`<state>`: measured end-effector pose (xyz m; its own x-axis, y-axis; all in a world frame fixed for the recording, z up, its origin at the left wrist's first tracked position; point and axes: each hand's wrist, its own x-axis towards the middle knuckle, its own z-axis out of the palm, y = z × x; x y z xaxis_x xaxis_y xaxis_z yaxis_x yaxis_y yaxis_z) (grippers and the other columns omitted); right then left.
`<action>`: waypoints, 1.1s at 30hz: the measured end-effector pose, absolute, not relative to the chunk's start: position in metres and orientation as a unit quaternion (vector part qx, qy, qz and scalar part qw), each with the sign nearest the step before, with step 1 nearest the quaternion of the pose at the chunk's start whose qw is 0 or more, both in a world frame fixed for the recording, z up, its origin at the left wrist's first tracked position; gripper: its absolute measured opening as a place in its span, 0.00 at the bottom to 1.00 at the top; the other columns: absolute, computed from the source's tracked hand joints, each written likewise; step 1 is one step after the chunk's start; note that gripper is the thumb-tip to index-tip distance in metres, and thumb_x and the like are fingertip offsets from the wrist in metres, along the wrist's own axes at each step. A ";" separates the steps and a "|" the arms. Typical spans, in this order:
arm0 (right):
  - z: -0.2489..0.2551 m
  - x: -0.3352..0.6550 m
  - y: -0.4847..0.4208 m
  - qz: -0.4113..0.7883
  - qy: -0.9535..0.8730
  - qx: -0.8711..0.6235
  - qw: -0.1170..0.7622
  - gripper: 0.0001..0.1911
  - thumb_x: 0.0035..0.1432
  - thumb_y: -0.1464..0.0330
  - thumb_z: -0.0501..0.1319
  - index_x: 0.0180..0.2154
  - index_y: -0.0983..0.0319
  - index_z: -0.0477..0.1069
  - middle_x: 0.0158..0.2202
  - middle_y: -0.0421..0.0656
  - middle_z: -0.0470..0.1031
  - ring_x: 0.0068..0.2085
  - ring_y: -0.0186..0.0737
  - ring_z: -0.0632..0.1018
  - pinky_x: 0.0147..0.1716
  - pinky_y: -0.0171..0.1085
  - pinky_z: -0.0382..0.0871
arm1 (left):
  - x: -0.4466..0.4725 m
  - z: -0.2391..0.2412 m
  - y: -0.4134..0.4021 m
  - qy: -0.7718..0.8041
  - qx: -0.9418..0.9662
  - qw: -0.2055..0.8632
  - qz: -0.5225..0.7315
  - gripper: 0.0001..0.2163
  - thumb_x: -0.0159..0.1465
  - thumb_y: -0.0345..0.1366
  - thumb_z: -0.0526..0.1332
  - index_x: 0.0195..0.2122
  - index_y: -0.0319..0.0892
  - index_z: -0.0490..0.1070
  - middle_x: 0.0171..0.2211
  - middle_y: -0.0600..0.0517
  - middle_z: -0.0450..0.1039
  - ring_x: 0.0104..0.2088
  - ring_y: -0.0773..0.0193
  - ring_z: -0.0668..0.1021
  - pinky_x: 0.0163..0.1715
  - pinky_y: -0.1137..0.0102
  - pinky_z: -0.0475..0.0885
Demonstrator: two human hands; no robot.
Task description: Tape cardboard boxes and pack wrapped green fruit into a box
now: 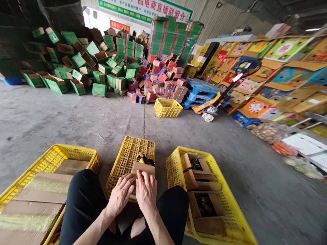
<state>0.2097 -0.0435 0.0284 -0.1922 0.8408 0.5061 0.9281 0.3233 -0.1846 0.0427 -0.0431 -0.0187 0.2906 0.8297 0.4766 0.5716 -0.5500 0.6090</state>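
A small brown cardboard box rests on an upturned yellow crate between my knees. My left hand lies on the box's near left side, fingers curled and pressing on the cardboard. My right hand presses down on the box's top flap, fingers together. A dark item with yellow shows just behind the box. My black trouser legs frame the crate.
A yellow crate at the right holds open cardboard boxes. A yellow crate at the left holds flat taped cartons. Beyond lie a concrete floor, another yellow crate, green box piles, red boxes, a pallet jack.
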 end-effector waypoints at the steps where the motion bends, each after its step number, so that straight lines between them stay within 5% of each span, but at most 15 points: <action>1: 0.029 0.210 -0.044 -0.072 -0.771 -0.574 0.266 0.22 0.73 0.68 0.55 0.65 0.54 0.69 0.49 0.48 0.79 0.44 0.52 0.76 0.41 0.49 0.69 | 0.043 -0.018 -0.042 0.446 0.789 0.161 0.390 0.19 0.77 0.36 0.53 0.67 0.47 0.69 0.64 0.46 0.73 0.64 0.55 0.74 0.63 0.58 0.73; 10: 0.033 0.231 -0.065 0.004 -0.794 -0.547 0.264 0.23 0.72 0.69 0.56 0.65 0.57 0.69 0.60 0.49 0.75 0.53 0.50 0.77 0.52 0.48 0.74 | 0.050 -0.024 -0.040 0.455 0.805 0.129 0.359 0.19 0.77 0.36 0.52 0.67 0.47 0.66 0.68 0.45 0.69 0.63 0.56 0.75 0.62 0.60 0.73; 19: 0.037 0.237 -0.067 0.011 -0.798 -0.542 0.264 0.22 0.72 0.68 0.57 0.65 0.57 0.69 0.61 0.47 0.76 0.60 0.51 0.76 0.60 0.50 0.74 | 0.050 -0.020 -0.037 0.445 0.830 0.103 0.319 0.26 0.78 0.35 0.48 0.76 0.48 0.50 0.71 0.43 0.64 0.68 0.57 0.72 0.67 0.58 0.66; 27: 0.018 0.267 -0.049 -0.015 -0.721 -0.583 0.374 0.20 0.75 0.68 0.53 0.63 0.57 0.72 0.55 0.51 0.79 0.54 0.48 0.81 0.54 0.46 0.79 | 0.051 -0.024 -0.034 0.443 0.810 0.129 0.362 0.21 0.76 0.37 0.54 0.69 0.48 0.64 0.68 0.45 0.69 0.67 0.53 0.71 0.65 0.55 0.71; 33: 0.021 0.292 -0.022 0.184 -0.654 -0.591 0.435 0.30 0.66 0.67 0.59 0.69 0.55 0.66 0.62 0.50 0.76 0.45 0.43 0.84 0.43 0.41 0.82 | 0.071 -0.005 -0.039 0.448 0.810 0.085 0.369 0.23 0.75 0.38 0.56 0.70 0.47 0.63 0.67 0.46 0.70 0.70 0.48 0.68 0.66 0.50 0.70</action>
<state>0.2915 -0.0223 0.0212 0.0765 0.9330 0.3516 0.6136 0.2340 -0.7542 0.0713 -0.0393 -0.0051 0.3258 0.7880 0.5224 0.6631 -0.5843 0.4678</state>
